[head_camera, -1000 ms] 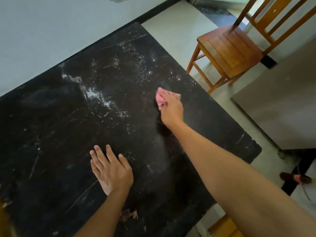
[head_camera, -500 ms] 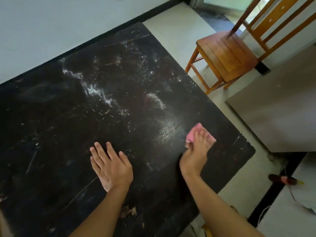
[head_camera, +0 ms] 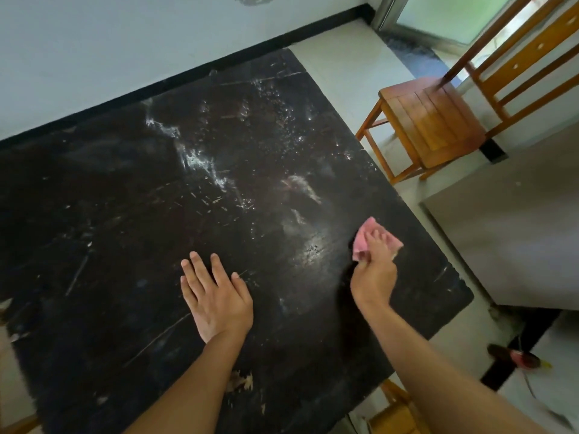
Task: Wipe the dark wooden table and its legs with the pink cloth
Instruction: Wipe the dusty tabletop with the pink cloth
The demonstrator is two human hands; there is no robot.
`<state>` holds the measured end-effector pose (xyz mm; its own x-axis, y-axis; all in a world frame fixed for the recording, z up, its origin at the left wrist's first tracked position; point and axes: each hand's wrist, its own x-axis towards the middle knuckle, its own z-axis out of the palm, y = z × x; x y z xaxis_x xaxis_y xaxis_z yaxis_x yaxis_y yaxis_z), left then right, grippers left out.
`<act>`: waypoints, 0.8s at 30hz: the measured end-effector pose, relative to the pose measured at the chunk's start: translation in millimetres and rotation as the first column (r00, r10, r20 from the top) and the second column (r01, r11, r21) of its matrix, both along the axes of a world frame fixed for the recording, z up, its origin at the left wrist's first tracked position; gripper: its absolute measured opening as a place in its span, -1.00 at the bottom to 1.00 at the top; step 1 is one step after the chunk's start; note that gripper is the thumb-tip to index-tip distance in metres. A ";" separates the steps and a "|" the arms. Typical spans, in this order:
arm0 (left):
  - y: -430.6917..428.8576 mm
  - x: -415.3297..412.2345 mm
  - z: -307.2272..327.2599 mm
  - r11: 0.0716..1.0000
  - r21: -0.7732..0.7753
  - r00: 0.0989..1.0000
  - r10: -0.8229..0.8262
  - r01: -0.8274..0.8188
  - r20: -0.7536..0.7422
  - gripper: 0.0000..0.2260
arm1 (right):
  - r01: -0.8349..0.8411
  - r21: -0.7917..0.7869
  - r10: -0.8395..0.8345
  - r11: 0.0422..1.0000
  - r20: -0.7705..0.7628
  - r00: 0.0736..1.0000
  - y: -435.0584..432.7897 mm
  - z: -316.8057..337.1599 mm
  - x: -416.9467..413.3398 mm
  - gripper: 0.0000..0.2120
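At the near edge of the table (head_camera: 125,214) a pale chipped spot (head_camera: 241,380) is seen, and a piece of light wooden furniture (head_camera: 394,415) stands just beside the near right corner, partly cut off from view. A little further in, the left hand (head_camera: 216,299) is laid flat on the top with the fingers straight and spread, holding nothing. To the right of it, near the right edge of the table, the cloth (head_camera: 360,242) is pressed on the top by the right hand (head_camera: 374,270), whose fingers lie over it while the thumb pinches its bunched edge. The cloth is judged to be soft, light and easy to fold, so it is best taken as a wad under the palm; for the legs, which are hidden below the top, it probably must be wrapped around. The table looks heavy and stiff, and its scratched surface may catch the cloth. White smears (head_camera: 194,158) are spread over the middle and far part of the top. Beyond the right edge a grey flat surface (head_camera: 517,230) stands close, and a reddish object (head_camera: 517,358) lies on the floor, so the way to the legs there seems narrow. Past the far right corner a wooden chair (head_camera: 432,126) is placed, well apart, and the far edge is set against the wall (head_camera: 125,42).
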<state>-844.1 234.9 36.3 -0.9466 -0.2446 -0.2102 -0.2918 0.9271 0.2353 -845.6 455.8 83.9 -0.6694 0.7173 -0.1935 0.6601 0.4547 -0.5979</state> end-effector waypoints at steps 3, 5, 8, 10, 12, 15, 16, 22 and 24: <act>0.3 -2.8 -1.0 1.000 0.004 1.000 -0.006 0.006 -0.018 -0.52 | -0.236 -0.149 0.216 0.960 -0.135 0.967 -50.5 -11.2 -26.3 -0.65; -1.3 -2.8 -2.1 1.000 0.000 1.000 -0.003 0.003 -0.028 -0.52 | -0.493 -0.272 0.440 0.827 -0.233 0.867 -56.7 -3.8 -67.7 -0.70; -4.5 -0.4 -3.6 1.000 -0.005 1.000 -0.007 0.007 -0.031 -0.53 | -0.639 -0.098 0.603 0.763 -0.249 0.758 -20.9 21.9 -83.1 -0.69; -3.4 -1.0 -3.0 1.000 -0.006 1.000 -0.004 0.004 -0.024 -0.52 | -0.779 0.133 0.781 0.613 -0.249 0.572 12.2 35.5 -55.1 -0.64; -2.1 -2.8 -2.1 1.000 -0.004 1.000 0.009 -0.010 -0.019 -0.51 | -0.901 0.253 0.935 0.352 -0.130 0.329 38.3 36.2 -7.6 -0.62; -1.9 -2.8 -1.6 1.000 0.001 0.999 0.020 -0.020 -0.048 -0.52 | -0.953 0.290 0.986 -0.083 0.164 -0.036 62.7 6.9 56.4 -0.67; -1.4 -2.5 -1.1 1.000 -0.001 0.998 0.023 -0.023 -0.056 -0.52 | -0.936 0.293 0.974 -0.192 0.173 -0.146 69.3 -3.5 64.9 -0.71; -0.6 -2.1 -1.5 0.997 -0.031 0.995 0.065 -0.068 -0.080 -0.55 | -0.935 0.352 0.998 -0.054 0.029 -0.047 61.9 -36.8 -59.8 -0.76; -0.3 -0.3 -1.5 0.996 -0.033 0.993 0.081 -0.084 -0.087 -0.55 | -0.915 0.334 0.970 0.226 0.013 0.245 42.6 -29.8 -123.5 -0.77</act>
